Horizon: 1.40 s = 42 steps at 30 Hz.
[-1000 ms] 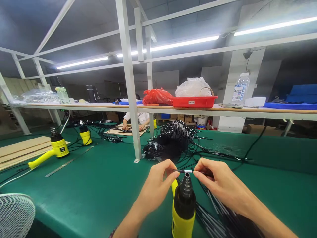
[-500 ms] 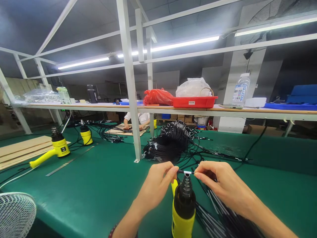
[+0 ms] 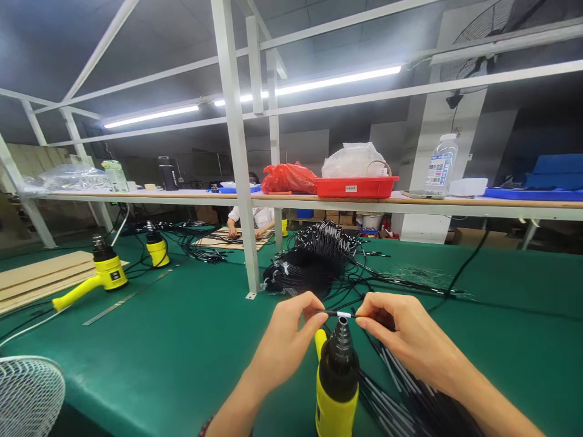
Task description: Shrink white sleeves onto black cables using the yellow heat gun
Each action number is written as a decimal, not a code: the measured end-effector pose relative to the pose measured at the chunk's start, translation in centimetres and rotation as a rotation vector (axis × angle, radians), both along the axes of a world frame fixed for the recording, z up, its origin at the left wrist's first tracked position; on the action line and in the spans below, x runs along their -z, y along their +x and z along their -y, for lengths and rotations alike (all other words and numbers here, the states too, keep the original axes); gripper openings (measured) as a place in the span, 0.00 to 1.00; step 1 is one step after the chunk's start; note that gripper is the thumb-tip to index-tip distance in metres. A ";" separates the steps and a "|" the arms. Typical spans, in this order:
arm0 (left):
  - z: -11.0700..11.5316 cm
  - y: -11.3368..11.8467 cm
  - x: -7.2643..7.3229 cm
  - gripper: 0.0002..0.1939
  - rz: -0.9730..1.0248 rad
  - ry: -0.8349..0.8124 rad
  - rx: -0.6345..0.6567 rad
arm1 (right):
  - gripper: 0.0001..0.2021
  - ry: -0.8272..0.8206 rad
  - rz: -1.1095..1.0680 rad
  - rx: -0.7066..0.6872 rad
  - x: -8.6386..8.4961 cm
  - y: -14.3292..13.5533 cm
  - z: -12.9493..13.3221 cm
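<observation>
My left hand and my right hand pinch a thin black cable between them, one hand at each side. A short white sleeve sits on the cable between my fingertips. The sleeve hangs just above the black nozzle of an upright yellow heat gun that stands on the green table. More black cables trail under my right wrist.
A pile of black cables lies behind my hands by a white post. Two other yellow heat guns stand at the left. A fan guard is at the bottom left. A person works across the bench.
My hands keep the cable over the nozzle with only small shifts of the fingers. The view has drifted slightly.
</observation>
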<state>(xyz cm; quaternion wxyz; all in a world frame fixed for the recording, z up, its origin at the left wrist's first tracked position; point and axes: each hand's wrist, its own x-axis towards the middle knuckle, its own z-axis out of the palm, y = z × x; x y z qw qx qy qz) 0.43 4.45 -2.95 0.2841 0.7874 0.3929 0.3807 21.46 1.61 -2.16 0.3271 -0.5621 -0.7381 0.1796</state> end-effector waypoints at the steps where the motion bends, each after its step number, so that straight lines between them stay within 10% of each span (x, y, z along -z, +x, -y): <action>1: 0.0 0.0 0.0 0.08 0.005 0.001 0.001 | 0.10 0.004 -0.003 0.001 0.1 0.0 0.0; 26: 0.1 -0.3 0.3 0.26 -0.061 -0.045 -0.013 | 0.12 0.010 0.018 -0.028 -0.7 0.0 0.7; 42: -0.1 -0.1 0.4 0.07 0.043 0.002 -0.027 | 0.10 0.074 0.079 0.011 -0.3 0.1 0.1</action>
